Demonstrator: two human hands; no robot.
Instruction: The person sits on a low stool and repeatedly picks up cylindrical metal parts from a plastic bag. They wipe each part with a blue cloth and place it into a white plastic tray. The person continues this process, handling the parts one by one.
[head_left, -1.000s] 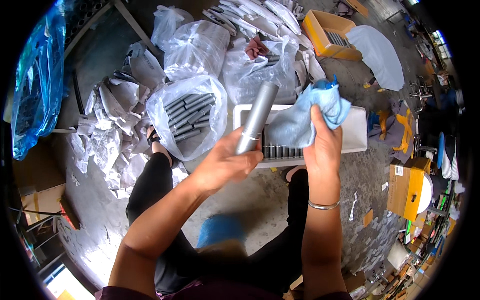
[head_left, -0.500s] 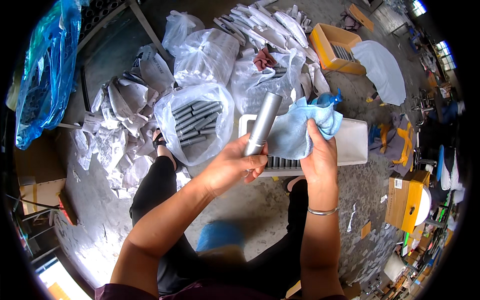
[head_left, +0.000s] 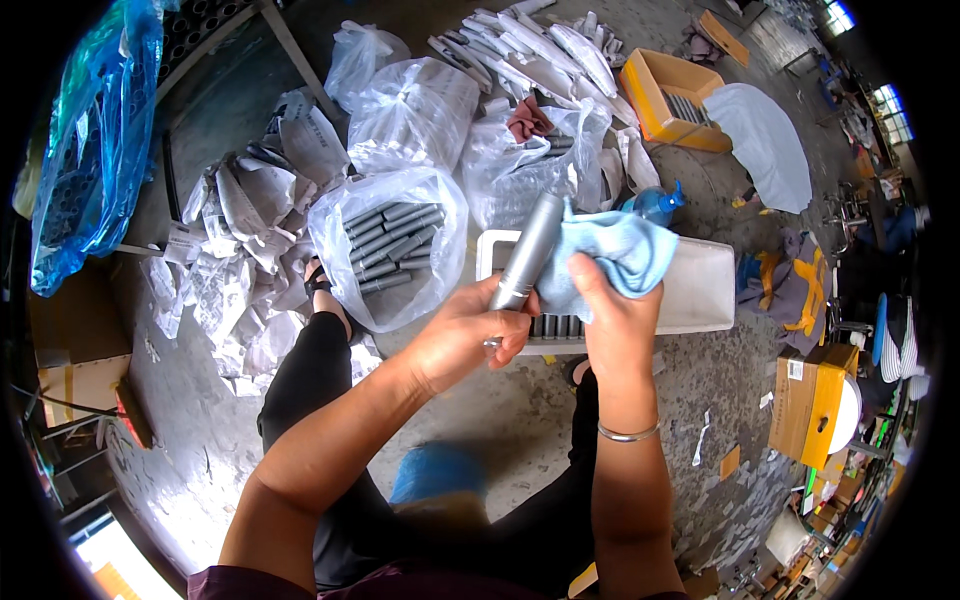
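A grey metal tube (head_left: 532,248) slants up and away in my left hand (head_left: 474,335), whose fingers wrap round its lower end. My right hand (head_left: 618,325) grips a light blue cloth (head_left: 615,250), with the thumb on top. The cloth's left edge lies against the upper side of the tube. Beneath both hands stands a white plastic bin (head_left: 705,285) holding a row of similar grey tubes (head_left: 556,327); the cloth and hands hide part of it.
An open plastic bag (head_left: 450,250) of grey tubes sits left of the bin, beside crumpled paper (head_left: 245,260). Farther off are more filled bags (head_left: 415,110), a yellow box (head_left: 650,105) with tubes and a blue bottle (head_left: 655,203). A cardboard box (head_left: 800,405) stands at right.
My right hand has moved left with the cloth, bringing it up against the tube. The left hand keeps its hold, and the tube is tilted slightly more to the right.
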